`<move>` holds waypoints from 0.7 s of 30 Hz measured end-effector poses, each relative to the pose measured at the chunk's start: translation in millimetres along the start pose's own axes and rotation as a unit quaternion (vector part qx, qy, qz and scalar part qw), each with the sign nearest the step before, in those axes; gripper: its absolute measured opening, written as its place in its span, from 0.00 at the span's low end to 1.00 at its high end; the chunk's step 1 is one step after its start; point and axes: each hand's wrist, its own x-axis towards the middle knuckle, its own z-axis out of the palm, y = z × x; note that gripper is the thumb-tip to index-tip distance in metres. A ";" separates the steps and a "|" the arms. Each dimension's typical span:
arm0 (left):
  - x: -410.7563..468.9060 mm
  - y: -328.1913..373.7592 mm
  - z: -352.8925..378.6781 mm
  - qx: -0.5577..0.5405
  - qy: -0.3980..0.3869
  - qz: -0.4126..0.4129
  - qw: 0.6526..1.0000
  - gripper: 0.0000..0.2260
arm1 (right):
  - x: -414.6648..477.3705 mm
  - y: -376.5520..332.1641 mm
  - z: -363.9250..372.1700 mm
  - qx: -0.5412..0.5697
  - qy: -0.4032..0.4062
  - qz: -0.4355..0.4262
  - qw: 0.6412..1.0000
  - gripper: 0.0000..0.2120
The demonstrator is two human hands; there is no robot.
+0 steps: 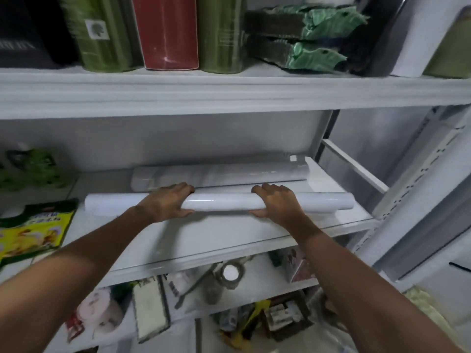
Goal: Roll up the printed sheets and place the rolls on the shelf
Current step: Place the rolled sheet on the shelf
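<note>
white roll (219, 201) | white shelf (229, 235) | red box (168, 31) | green rolls (102, 34)

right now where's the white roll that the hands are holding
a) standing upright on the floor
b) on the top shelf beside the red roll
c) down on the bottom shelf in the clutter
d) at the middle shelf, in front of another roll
D: the left hand and right hand grip the white roll lying level at the middle shelf, with a second roll behind it.

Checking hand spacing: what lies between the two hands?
Head view: only a bare stretch of the white roll, between left hand and right hand.
</note>
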 end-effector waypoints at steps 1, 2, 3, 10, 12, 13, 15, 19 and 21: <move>2.8 1.4 4.7 0.008 0.000 -0.010 1.000 0.23 | 2.1 4.5 10.2 0.003 0.001 -0.007 1.000 0.29; 5.2 2.8 8.2 0.019 0.000 -0.017 1.000 0.23 | 3.7 8.4 18.6 0.004 0.004 -0.014 1.000 0.29; 7.7 2.9 12.8 0.030 0.002 -0.022 0.999 0.23 | 6.5 11.7 27.5 0.007 0.005 -0.020 1.000 0.28; 36.7 -13.6 39.9 0.044 0.019 -0.042 0.998 0.24 | 25.8 23.8 78.9 0.021 0.017 -0.020 0.999 0.28; 47.5 -20.0 48.3 0.045 0.021 -0.030 0.998 0.24 | 31.8 29.0 91.8 0.031 0.017 -0.014 0.999 0.28; 52.5 -22.8 52.5 0.050 0.027 -0.025 0.998 0.24 | 34.7 32.2 98.6 0.032 0.020 -0.014 0.999 0.28; 59.2 -26.2 59.4 0.056 0.038 -0.016 0.998 0.24 | 38.6 37.1 109.0 0.039 0.020 -0.012 0.999 0.27; 74.0 -30.2 73.6 0.037 0.039 -0.045 0.998 0.24 | 39.4 45.5 127.1 0.068 0.013 -0.008 0.998 0.29; 76.3 -28.5 82.0 0.017 0.035 -0.060 0.997 0.25 | 34.7 48.7 135.4 0.062 0.010 -0.011 0.998 0.30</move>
